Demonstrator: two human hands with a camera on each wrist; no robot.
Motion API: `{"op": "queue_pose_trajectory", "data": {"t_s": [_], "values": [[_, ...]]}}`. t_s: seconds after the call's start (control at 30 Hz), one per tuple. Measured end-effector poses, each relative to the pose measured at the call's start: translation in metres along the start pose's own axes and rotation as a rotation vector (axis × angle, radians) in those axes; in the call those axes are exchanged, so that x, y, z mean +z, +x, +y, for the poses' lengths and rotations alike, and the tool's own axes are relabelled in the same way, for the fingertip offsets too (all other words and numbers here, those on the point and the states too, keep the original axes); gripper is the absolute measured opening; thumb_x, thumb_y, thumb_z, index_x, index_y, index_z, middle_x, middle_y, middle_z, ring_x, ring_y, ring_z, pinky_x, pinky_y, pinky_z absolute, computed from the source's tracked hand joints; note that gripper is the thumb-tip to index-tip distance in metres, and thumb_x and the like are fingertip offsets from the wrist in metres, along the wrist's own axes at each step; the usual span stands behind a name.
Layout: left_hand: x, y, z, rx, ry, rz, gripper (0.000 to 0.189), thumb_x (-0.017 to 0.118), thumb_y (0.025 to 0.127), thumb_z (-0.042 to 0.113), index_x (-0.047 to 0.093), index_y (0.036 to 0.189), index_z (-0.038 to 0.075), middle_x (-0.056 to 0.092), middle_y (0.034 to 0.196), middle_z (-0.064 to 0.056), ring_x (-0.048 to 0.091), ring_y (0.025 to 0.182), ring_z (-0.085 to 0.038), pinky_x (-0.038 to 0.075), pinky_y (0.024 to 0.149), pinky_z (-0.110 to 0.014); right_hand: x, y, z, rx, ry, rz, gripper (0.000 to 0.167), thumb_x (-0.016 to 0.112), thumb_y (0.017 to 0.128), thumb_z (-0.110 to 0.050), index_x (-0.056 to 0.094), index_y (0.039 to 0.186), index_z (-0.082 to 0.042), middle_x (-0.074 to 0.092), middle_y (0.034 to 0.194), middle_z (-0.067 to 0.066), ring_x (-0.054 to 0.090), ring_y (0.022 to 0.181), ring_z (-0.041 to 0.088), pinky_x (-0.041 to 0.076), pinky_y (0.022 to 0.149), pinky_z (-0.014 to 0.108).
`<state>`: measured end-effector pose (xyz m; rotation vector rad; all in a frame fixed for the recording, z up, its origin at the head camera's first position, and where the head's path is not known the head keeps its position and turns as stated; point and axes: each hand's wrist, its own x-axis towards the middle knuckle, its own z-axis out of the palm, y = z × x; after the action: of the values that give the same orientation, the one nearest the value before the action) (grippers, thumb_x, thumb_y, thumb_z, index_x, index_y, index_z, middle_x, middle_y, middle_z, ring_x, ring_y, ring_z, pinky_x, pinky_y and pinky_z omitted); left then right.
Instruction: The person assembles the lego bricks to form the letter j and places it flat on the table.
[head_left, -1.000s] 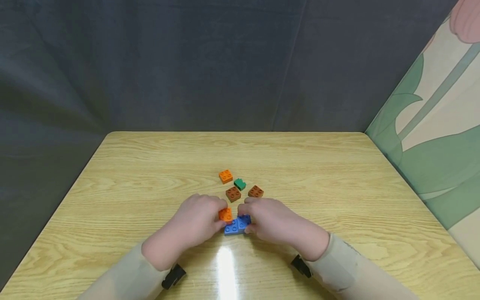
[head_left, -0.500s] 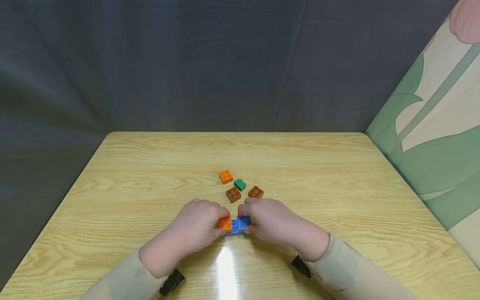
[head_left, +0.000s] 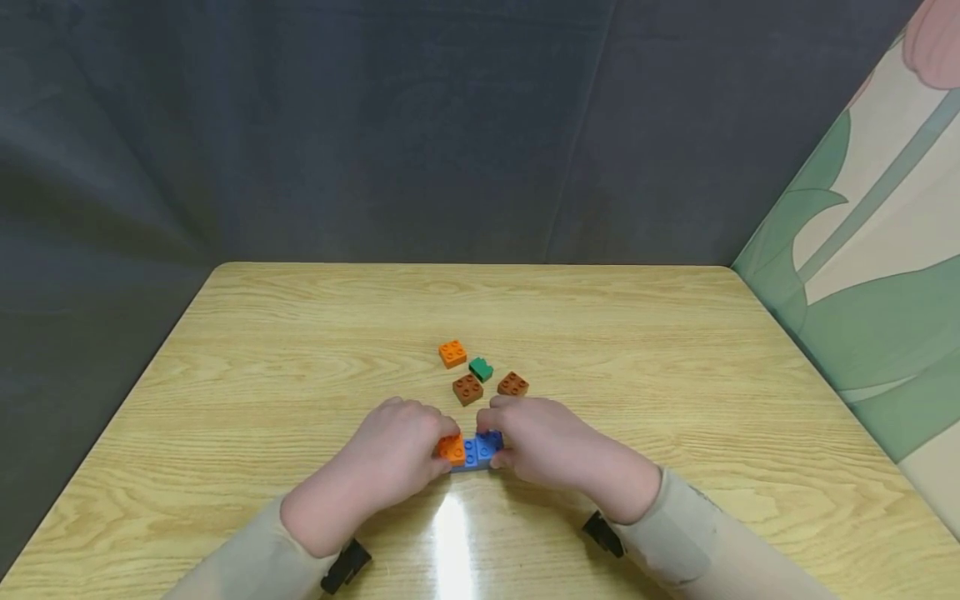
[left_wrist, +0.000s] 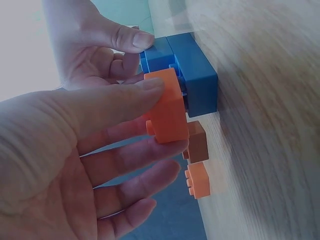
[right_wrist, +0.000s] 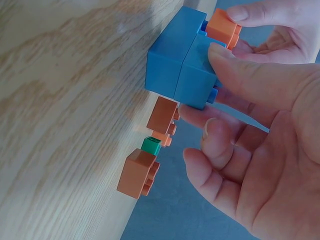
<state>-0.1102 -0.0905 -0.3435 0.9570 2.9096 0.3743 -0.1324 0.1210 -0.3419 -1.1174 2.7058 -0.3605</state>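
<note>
My left hand (head_left: 397,450) pinches an orange brick (left_wrist: 170,112) between thumb and fingers. It sits over the left end of a longer blue brick (right_wrist: 170,52), and blue studs still show in a narrow gap beneath it in the left wrist view. Opposite, the right hand (head_left: 542,437) grips a small blue brick (right_wrist: 196,70) stacked on the right end of that long one, thumb on the near side and fingers at the far side. One row of studs on the long blue brick is visible between the two upper bricks in the head view.
Just beyond the hands lie two brown bricks (head_left: 467,389), a small green brick (head_left: 481,369) and another orange brick (head_left: 452,353). They rest on a wooden table (head_left: 300,333). A dark curtain (head_left: 480,133) hangs behind its far edge.
My left hand has brought the orange brick down and toward me onto the left end of the long blue brick. During the last half second both hands stay nearly still.
</note>
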Motion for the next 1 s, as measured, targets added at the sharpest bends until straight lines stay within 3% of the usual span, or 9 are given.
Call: {"op": "queue_pose_trajectory", "data": {"t_s": [0.5, 1.0], "values": [[0.0054, 0.0010, 0.0022, 0.022, 0.070, 0.036, 0.018, 0.085, 0.074, 0.020, 0.074, 0.088, 0.016, 0.061, 0.075, 0.011, 0.050, 0.067, -0.010, 0.038, 0.065, -0.031, 0.0013, -0.0006, 0.0000, -0.011, -0.017, 0.012, 0.024, 0.084, 0.079, -0.017, 0.067, 0.096, -0.019, 0.052, 0.085, -0.011, 0.050, 0.068, 0.009, 0.045, 0.063, 0.028], [0.0052, 0.0010, 0.0019, 0.021, 0.069, 0.036, 0.018, 0.085, 0.074, 0.020, 0.072, 0.086, 0.016, 0.057, 0.072, 0.012, 0.048, 0.065, -0.010, 0.037, 0.064, -0.031, 0.0022, 0.0003, 0.0003, -0.006, -0.014, 0.008, 0.024, 0.084, 0.079, -0.017, 0.067, 0.097, -0.019, 0.053, 0.085, -0.012, 0.050, 0.069, 0.009, 0.045, 0.063, 0.028]]}}
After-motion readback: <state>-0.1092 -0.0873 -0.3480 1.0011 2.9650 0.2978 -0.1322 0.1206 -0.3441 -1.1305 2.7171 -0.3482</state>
